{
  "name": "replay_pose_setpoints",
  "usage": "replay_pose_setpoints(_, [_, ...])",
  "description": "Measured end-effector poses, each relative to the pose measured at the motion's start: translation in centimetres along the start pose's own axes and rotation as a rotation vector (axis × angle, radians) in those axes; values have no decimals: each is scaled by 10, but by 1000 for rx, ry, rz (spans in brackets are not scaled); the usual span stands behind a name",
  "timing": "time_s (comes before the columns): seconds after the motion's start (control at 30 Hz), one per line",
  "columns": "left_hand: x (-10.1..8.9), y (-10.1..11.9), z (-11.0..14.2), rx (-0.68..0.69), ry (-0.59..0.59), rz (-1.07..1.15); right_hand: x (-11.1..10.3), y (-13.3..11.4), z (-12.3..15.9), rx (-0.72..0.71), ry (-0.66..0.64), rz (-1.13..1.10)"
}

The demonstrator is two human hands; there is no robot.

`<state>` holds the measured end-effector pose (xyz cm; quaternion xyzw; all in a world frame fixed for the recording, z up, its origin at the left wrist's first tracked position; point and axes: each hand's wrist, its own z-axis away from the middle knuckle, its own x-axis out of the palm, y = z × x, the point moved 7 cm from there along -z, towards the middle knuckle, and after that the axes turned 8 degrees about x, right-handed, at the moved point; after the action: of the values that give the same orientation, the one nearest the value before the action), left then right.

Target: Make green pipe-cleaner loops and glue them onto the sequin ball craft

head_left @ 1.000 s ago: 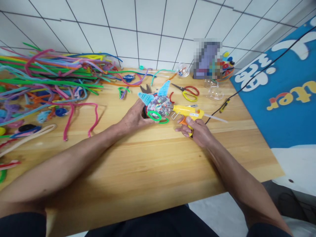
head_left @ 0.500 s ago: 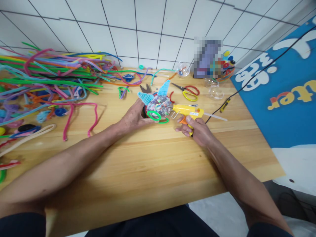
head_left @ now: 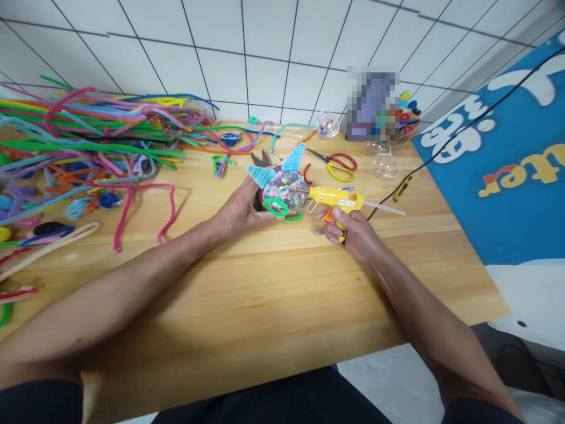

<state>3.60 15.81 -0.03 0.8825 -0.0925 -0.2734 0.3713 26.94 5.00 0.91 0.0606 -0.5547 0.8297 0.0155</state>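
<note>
Far L on the desk [head_left: 247, 318]: messy pile of multicolour pipe cleaners [head_left: 97, 126], w/ a bent pink pipe cleaner [head_left: 124, 217] nearer me. Next, my L hand [head_left: 238, 207], part-closed round the L side of a speckled ball [head_left: 282, 184], thumb low by its green ring [head_left: 275, 206]. Ball's approx mid-desk, two blue ears [head_left: 293, 158] sticking up. Behind it to the R, scissors [head_left: 329, 160] w/ red & yellow handles. Yellow glue gun [head_left: 333, 196] points L, nozzle at ball's R side; can't tell if touching. My R hand [head_left: 359, 235] is wrapped round its grip, fingers by the orange trigger [head_left: 327, 216]. Glue stick [head_left: 386, 208] pokes out the back. Further R: clear plastic domes [head_left: 387, 168], black cord [head_left: 441, 147], then blue board [head_left: 521, 206] w/ lettering.
</note>
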Motion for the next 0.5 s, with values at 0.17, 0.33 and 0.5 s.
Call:
replay_pose_setpoints(0.17, [0,3,-2,-13,-1,8,0,0,0,-1,4,2])
replay_pose_setpoints(0.33, [0,6,-3,0,12,7,0,0,0,-3,1,-1])
replay_pose_setpoints(0.5, [1,6,-2,-3,2,1,1,-1,-1,0,-8,8])
